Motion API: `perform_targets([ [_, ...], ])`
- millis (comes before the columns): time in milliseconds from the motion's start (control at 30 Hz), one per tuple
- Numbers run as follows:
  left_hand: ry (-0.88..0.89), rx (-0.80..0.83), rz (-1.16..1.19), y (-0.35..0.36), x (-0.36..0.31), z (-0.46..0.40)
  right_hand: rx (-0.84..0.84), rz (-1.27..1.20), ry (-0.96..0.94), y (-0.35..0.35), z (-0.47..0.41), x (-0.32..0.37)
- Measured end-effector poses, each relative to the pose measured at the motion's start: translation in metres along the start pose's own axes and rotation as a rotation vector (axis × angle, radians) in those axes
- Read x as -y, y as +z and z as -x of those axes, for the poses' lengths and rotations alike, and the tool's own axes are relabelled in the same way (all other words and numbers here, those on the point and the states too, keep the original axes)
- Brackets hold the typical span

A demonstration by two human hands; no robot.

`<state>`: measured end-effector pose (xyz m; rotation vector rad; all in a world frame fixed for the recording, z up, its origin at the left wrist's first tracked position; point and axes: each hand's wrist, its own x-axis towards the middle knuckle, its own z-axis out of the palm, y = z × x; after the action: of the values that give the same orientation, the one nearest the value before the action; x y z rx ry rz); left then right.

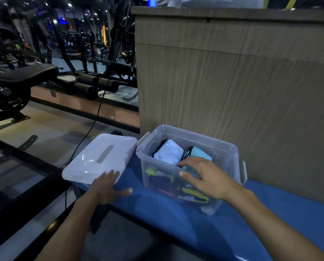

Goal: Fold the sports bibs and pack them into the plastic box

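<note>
Gym machines fill the dim background behind a blue padded surface (232,232). At left, the left hand (108,189) lies with fingers (112,176) straight on the near edge of the lid (100,157), whose long axis runs away toward the plastic box (230,153) just beside it. At right, the right hand (204,176) reaches over the box rim, fingers spread and relaxed on the folded bibs (169,151) inside; the left hand looks nearer for lifting the lid.

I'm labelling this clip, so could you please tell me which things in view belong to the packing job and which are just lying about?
Part of the job:
- plastic box, open on the blue bench
- folded bibs inside it
- lid beside the box
- left hand on the lid
- right hand over the bibs

Lying about:
- gym machines
- wooden counter
- black cable
</note>
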<state>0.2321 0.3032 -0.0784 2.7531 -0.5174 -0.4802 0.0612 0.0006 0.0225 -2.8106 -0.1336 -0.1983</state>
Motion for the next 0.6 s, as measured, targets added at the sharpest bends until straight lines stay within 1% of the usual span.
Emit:
perform_targets([
  [33, 0.027, 0.066, -0.055, 0.004, -0.001, 0.006, 0.009, 0.03, -0.012, 0.002, 0.0, 0.002],
  [100, 0.065, 0.017, -0.153, 0.012, 0.003, 0.014, 0.008, 0.079, -0.034, 0.005, 0.002, 0.006],
  [200, 0.166, -0.244, -0.29, 0.024, 0.007, 0.026, -0.018, 0.151, -0.03, 0.009, 0.008, 0.01],
  [300, 0.268, -0.371, -0.415, 0.037, 0.017, 0.035, -0.039, 0.234, 0.036, 0.013, 0.015, 0.013],
  [367, 0.33, -0.454, -0.463, 0.031, 0.014, 0.046, -0.052, 0.246, 0.074, 0.014, 0.02, 0.014],
  [433, 0.381, -0.572, -0.439, 0.014, 0.003, 0.068, -0.063, 0.245, 0.098, 0.012, 0.025, 0.015],
  [467, 0.378, -0.644, -0.399, 0.004, 0.0, 0.076, -0.062, 0.245, 0.109, 0.01, 0.028, 0.016],
  [533, 0.331, -0.781, -0.325, -0.021, -0.006, 0.096, -0.06, 0.25, 0.126, 0.006, 0.038, 0.017],
  [600, 0.27, -0.883, -0.22, -0.047, -0.01, 0.113, -0.056, 0.262, 0.129, 0.002, 0.053, 0.015],
])
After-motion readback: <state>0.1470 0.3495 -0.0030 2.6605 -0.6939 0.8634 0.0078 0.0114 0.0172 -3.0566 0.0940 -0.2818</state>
